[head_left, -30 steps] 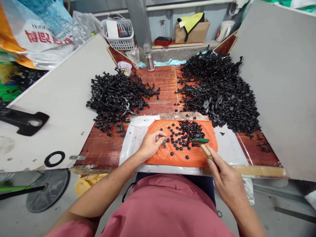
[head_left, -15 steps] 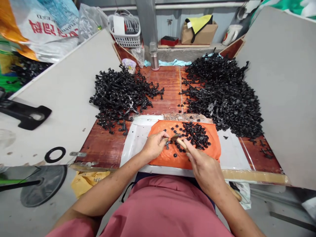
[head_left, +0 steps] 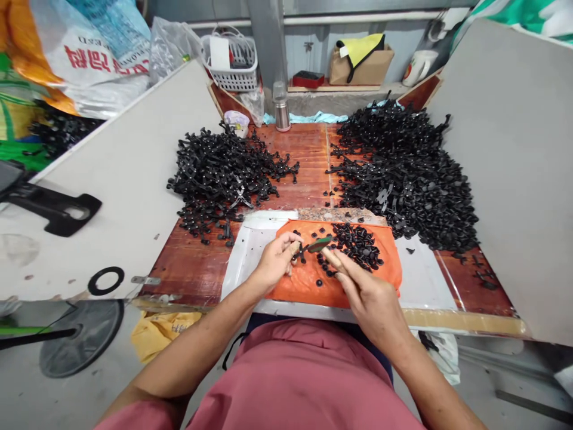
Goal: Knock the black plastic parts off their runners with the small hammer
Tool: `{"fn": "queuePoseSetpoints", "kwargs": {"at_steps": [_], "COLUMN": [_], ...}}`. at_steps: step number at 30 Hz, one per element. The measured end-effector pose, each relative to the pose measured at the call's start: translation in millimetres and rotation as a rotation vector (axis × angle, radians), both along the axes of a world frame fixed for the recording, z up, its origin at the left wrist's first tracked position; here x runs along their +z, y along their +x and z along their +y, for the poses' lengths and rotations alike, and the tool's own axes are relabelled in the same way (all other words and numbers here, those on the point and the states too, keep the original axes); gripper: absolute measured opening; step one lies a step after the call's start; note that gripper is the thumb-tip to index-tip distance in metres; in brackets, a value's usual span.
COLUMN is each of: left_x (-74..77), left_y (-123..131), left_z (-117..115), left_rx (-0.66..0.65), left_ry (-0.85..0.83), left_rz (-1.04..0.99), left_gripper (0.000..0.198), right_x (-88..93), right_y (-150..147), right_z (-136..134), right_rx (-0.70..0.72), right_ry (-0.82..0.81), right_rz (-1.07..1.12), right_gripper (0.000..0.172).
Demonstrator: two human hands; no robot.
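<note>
A small black branched part [head_left: 302,253] is pinched by my left hand [head_left: 276,258], over the left half of an orange cloth [head_left: 286,291]. My right hand [head_left: 367,292] is wrapped round the wooden handle of a small hammer-like tool [head_left: 320,243], whose dark head with a greenish face hangs just right of the part. Loose black round pieces [head_left: 360,248] lie in a heap on the cloth's right half, and several more are scattered near the tool.
Piles of black parts stand at the left [head_left: 219,173] and the right [head_left: 407,167] of the red-brown table [head_left: 308,155]. Behind are a metal flask [head_left: 282,113], a white basket [head_left: 233,65] and a cardboard box [head_left: 376,65]. Pale boards flank the table.
My left hand has shifted slightly left with the black part, and the part has turned. The tool's head has tilted, with its greenish face now showing. The whole view has shifted a little.
</note>
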State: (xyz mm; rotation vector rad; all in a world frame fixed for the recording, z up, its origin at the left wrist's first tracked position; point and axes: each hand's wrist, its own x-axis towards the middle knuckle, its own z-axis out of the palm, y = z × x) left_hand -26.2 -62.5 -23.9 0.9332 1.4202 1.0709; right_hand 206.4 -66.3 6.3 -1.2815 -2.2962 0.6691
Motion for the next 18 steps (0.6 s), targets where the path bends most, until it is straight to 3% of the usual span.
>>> {"fn": "queuePoseSetpoints", "kwargs": {"at_steps": [2,7,10,12,14,16,18], "left_x": [7.9,17.2,18.6,23.3,31.7,40.9,46.8], "left_y": [5,30,33,23,10,2,1], "left_z": [-7,-25,-35,-43,-50,-57,-62], "left_rx": [0.026,0.023,-0.060,-0.154,-0.163,-0.081,-0.097], "left_ry": [0.009,0.061,0.023,-0.018,0.026,0.185,0.366], "left_rz": [-0.127,-0.271,-0.271,-0.126,0.200,0.577,0.787], "left_gripper": [0.039,0.047,0.052,0.046,0.031,0.023,0.024], "right_x": [3.6,3.4,1.5,1.4,1.6,1.1,0.1], "right_y": [-4,-26,-30,-26,-22,-20,-22], "right_z": [-1,-3,-3,-2,-1,-1,-4], "right_rx": [-0.011,0.008,-0.059,-0.122,-0.160,-0.155,-0.110], "right_ry": [-0.061,-0.186,-0.185,-0.186,-0.232,-0.325,-0.424], "right_rz": [0.166,0.295,0.333,0.330,0.340,0.382,0.439], "right_gripper": [0.040,0.018,0.010,0.013,0.013,0.013,0.013]}}
